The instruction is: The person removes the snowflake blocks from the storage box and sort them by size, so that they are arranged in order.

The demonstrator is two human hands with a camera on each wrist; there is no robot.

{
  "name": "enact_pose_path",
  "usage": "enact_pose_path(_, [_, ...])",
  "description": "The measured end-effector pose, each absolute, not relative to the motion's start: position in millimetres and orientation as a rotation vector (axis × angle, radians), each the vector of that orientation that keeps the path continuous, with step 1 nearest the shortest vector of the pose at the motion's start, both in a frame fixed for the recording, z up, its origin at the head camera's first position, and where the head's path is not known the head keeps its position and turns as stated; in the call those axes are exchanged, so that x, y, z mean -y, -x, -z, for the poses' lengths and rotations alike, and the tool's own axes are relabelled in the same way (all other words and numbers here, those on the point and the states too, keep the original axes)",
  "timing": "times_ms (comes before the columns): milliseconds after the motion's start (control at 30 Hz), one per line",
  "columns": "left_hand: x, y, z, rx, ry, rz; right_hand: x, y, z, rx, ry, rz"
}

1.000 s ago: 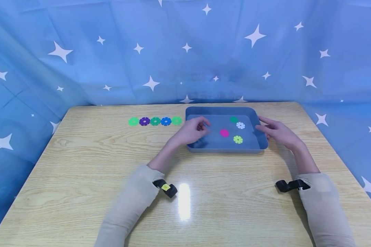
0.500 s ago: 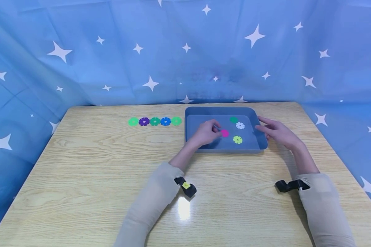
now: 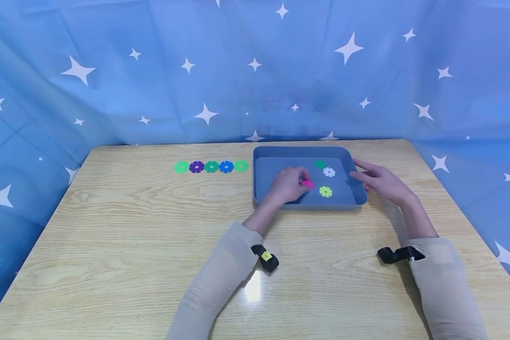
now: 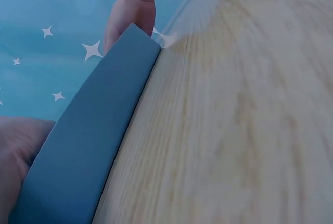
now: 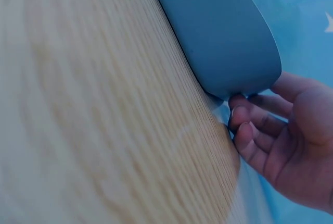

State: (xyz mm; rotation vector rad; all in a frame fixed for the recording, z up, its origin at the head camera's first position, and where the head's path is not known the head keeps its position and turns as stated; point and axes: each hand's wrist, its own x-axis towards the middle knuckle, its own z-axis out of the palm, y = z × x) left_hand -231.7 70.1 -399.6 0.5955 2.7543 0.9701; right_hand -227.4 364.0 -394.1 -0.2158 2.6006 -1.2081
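In the head view, a blue-grey tray (image 3: 310,207) stands toward the back of the table. My left hand (image 3: 287,185) reaches inside it and pinches a pink snowflake disc (image 3: 308,184) between thumb and fingers. A yellow-green snowflake disc (image 3: 325,191), a white one (image 3: 329,172) and a dark green one (image 3: 320,164) lie on the tray floor to the right. My right hand (image 3: 381,183) holds the tray's right end, thumb at the rim. In the right wrist view, its curled fingers (image 5: 244,114) are against the outer wall. The tray wall hides my left fingertips in the left wrist view.
Left of the tray, several snowflake discs lie in a side-by-side row, among them a purple disc (image 3: 197,167) and a blue disc (image 3: 226,166). A star-patterned blue curtain (image 3: 238,71) hangs behind the wooden table (image 3: 131,245).
My left hand has moved right across the tray to the pink disc and now pinches it, its edge tipped. My right hand has stayed at the tray's end.
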Motion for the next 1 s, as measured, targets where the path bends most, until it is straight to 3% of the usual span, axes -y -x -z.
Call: enact_pose_path(1000, [-48.4, 230.3, 388.8, -2.563, -0.67, -1.434, -365.5, 228.5, 395.8, -2.617, 0.239, 1.191])
